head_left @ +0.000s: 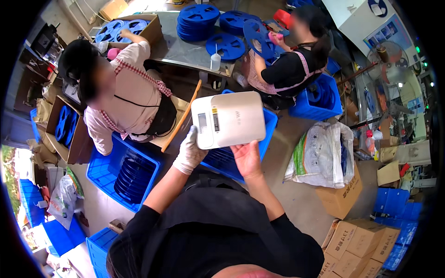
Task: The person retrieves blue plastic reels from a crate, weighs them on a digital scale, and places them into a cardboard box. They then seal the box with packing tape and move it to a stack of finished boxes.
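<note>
A white digital scale [238, 118] with a small grey display is held up in front of me, tilted a little. My left hand [190, 150], in a white glove, grips its lower left corner beside the display. Bare and palm up, my right hand [248, 159] supports the lower right edge, with its fingers partly under the scale. Behind and below the scale stands a blue crate [270, 132] with dark blue discs inside, mostly hidden by the scale and my hands.
A person [134, 97] at left reaches into a carton; another person [292, 69] at right handles a blue reel. Stacked blue reels [198, 21] cover part of the metal table [162, 46]. Nearby are a blue crate [104, 173], a white sack [320, 153] and cardboard cartons [357, 245].
</note>
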`<state>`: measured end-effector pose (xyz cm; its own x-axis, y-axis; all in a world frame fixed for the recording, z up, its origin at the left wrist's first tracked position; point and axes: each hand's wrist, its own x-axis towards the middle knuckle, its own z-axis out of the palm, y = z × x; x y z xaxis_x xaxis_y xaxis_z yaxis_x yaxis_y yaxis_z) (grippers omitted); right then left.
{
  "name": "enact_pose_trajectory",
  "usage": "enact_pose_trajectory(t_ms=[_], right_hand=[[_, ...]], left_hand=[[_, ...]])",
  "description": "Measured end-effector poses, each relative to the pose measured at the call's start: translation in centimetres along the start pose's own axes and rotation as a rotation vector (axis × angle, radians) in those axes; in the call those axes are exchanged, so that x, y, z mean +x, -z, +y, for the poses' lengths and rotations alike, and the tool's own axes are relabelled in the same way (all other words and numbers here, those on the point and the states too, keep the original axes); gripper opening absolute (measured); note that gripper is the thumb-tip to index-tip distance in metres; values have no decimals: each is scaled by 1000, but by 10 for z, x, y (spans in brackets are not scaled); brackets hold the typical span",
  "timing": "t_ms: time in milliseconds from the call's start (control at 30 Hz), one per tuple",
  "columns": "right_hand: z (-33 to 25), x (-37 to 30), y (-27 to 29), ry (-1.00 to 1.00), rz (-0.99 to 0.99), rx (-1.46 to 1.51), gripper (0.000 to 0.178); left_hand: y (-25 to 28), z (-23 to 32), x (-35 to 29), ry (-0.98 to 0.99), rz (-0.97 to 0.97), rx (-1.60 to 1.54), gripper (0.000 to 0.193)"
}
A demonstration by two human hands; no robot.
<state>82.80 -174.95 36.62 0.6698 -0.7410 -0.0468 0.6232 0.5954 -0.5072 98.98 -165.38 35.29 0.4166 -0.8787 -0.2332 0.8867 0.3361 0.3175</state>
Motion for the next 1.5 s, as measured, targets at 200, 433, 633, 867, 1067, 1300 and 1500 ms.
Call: enact_pose_trajectory(t_ms=[200,433,633,867,1067,1300,1500], right_hand=[[-25,78,17,167,217,-74,52],[3,174,21,219,381,-81,47],[59,288,26,10,427,-74,49],[167,449,44,-308,269,-112,43],[271,567,120,-365,271,-186,35],[342,610,180,-338,429,-123,31],[352,631,236,-303,467,-46,35]], left_hand=[[-7,58,92,-277,-330,1237,42],[23,84,88,-125,-150,2318,82],[62,84,81,-93,-203,2130,73],[74,72,96,52,-42,2068,73],[72,76,95,204,-73,1929,62],[68,87,97,350,-69,1826,62],[71,89,107,376,-31,1786,63]])
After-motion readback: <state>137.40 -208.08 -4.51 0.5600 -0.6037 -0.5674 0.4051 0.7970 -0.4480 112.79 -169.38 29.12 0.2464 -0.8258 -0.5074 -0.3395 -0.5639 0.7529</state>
